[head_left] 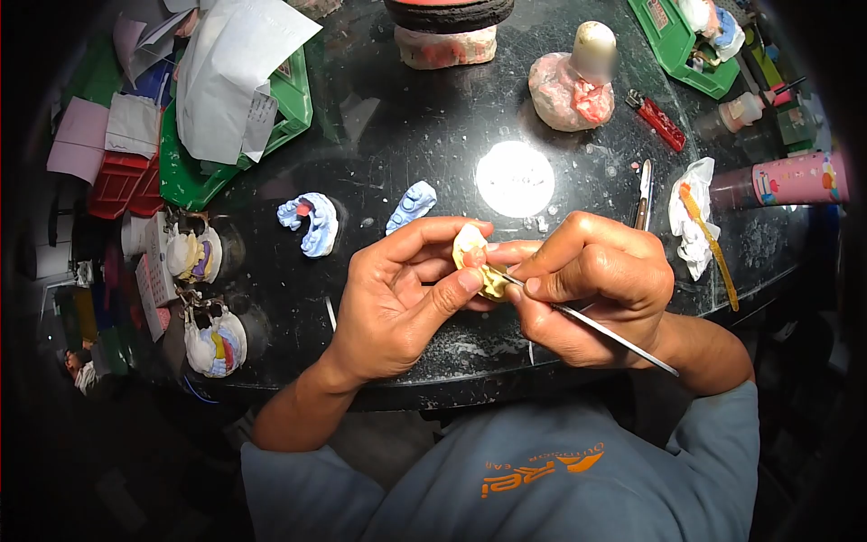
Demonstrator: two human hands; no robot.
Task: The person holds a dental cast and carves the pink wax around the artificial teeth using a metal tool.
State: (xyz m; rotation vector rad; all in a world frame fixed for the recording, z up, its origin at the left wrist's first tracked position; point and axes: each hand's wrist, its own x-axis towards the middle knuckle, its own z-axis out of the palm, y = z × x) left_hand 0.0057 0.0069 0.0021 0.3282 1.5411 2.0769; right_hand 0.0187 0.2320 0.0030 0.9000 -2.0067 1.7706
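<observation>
Between the thumb and fingers of my left hand (393,303) is a small pale yellow dental cast (468,241), held up above the black tabletop. My fingers cover part of it. My right hand (601,285) grips a thin metal dental carving tool (619,339) like a pen, and its tip meets the lower right side of the cast. Whether the tip presses into the surface I cannot tell. Just beyond my left hand lie a blue arch-shaped dental cast (321,233) and a smaller blue cast piece (412,206).
Two mounted dental models (217,339) stand at the left edge. Paper-filled green bin (293,108) is behind them. On the right lie a red lighter (657,122), a knife (644,194), a yellow stick (709,237) on crumpled tissue (691,257) and a pink container (799,178).
</observation>
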